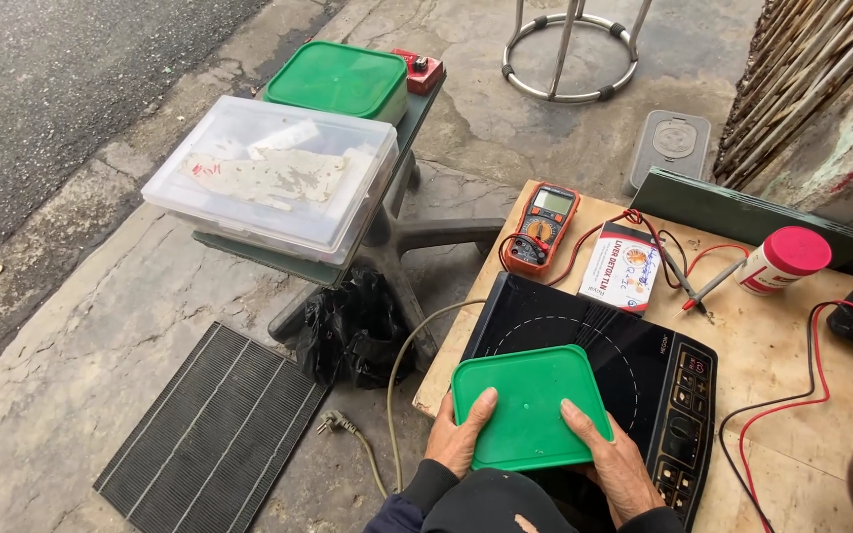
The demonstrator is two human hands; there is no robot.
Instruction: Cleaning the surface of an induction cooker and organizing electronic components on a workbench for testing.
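Observation:
A green plastic lid with rounded corners rests over the near left part of a black induction cooktop. My left hand grips the lid's near left corner, thumb on top. My right hand grips its near right corner, thumb on top as well. The cooktop lies on a wooden table, its control panel to the right. Its grey power cord hangs off the table's left edge down to a plug on the ground.
On the table stand an orange multimeter with red and black leads, a small white box, and a white jar with a red cap. To the left, a stand holds a clear plastic box and a green-lidded container. A black ribbed mat lies on the concrete.

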